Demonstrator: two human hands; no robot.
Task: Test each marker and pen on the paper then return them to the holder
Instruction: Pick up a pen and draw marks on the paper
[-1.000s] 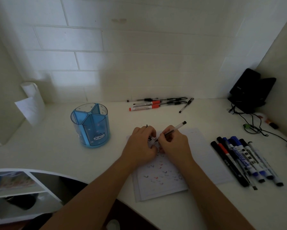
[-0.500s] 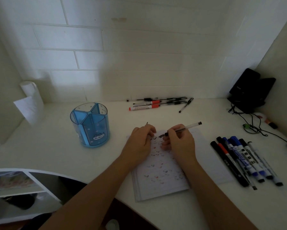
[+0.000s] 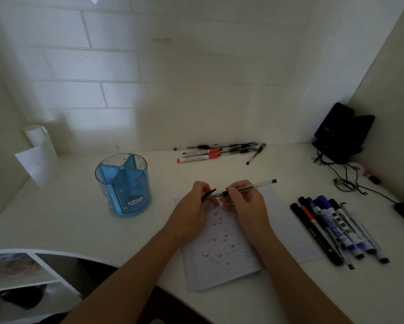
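Now — right hand (image 3: 245, 204) grips pen (image 3: 254, 186), tip leftward | left hand (image 3: 191, 211) pinches cap (image 3: 208, 195), seemingly.

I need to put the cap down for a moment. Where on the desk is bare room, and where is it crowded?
Bare: the desk between the holder and the left hand, and the strip between the pens at the wall and the paper. Crowded: the right side, with markers beside the paper and cables behind them.
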